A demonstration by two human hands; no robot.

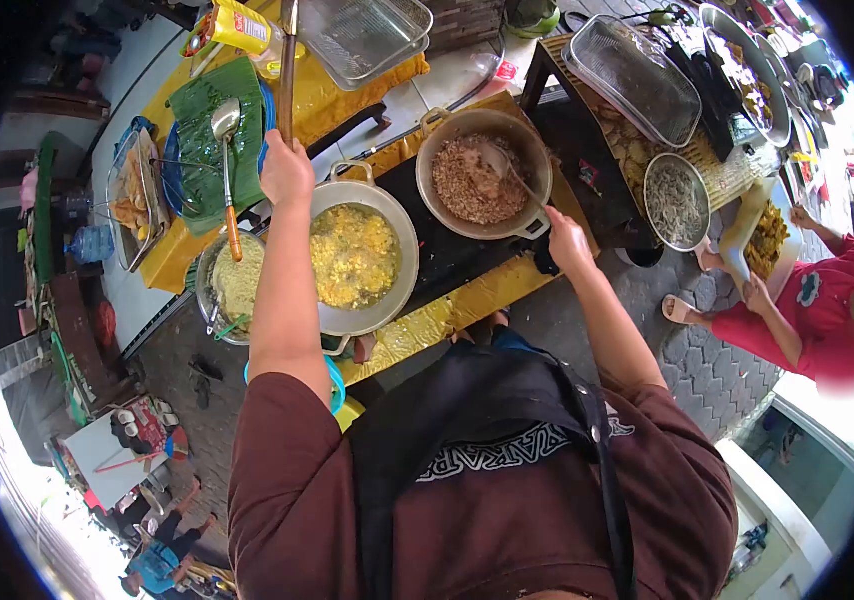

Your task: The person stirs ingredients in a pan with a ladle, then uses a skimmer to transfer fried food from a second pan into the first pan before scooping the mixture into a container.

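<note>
My left hand [288,172] is closed around the brown wooden handle [288,95] of a long tool, whose far end runs off the top edge. Below that forearm a wide pan [406,275] holds yellow pieces frying in oil [352,258]. My right hand [569,243] grips a long-handled ladle [519,184], its bowl resting in brown crumbly food [472,185] inside a deep pot [434,130]. Left of my left wrist, a metal spoon with an orange handle [232,220] lies across green banana leaves [209,110] and over a bowl of pale batter [237,280].
A wire basket of fried food [134,205] stands at the far left. Metal mesh baskets [362,35] sit at the back. On the right are a colander of small pale fish [677,200] and a person in red [807,310] holding a tray of yellow food [767,240].
</note>
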